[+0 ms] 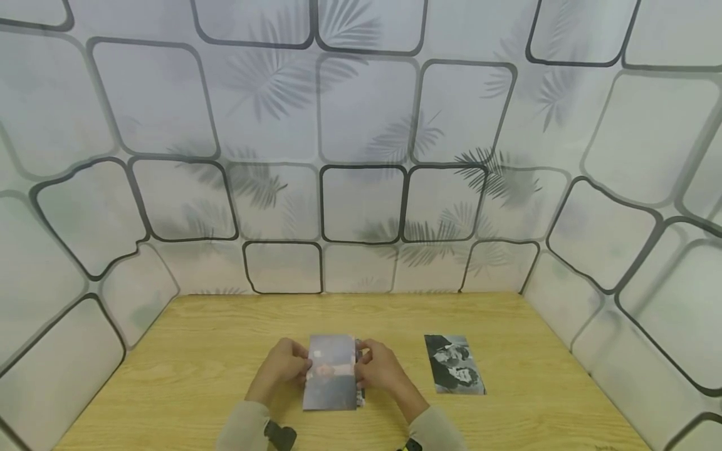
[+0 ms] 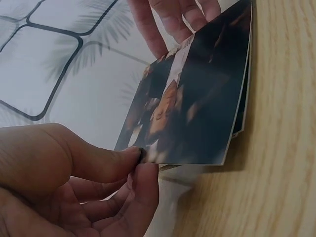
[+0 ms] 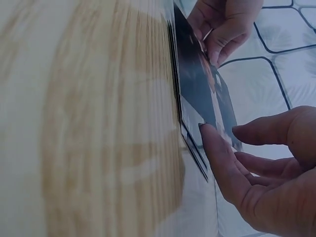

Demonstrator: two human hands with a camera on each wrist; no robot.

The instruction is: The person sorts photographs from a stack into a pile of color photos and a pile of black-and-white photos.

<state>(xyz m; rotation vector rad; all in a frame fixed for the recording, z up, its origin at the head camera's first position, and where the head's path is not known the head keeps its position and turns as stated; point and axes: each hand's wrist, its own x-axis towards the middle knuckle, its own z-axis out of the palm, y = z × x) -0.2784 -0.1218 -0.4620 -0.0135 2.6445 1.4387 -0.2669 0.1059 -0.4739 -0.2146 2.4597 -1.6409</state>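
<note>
A glossy photo print [image 1: 331,376] tops a small stack of prints in front of me, its face washed out by glare in the head view. The left wrist view shows its dark picture of a person in a light shirt. My left hand [image 1: 284,363] pinches its left edge between thumb and index finger. On the opposite side, my right hand [image 1: 383,369] holds the right edge, thumb and index finger around it. Beneath, a black-and-white print [image 1: 360,398] sticks out as a narrow strip on the right; most of it is hidden.
Another black-and-white photo print [image 1: 455,364] lies by itself on the wood-grain table [image 1: 225,326], to the right of my right hand. Patterned fabric walls [image 1: 361,207] with dark rounded squares and leaf shapes enclose the table at the back and both sides.
</note>
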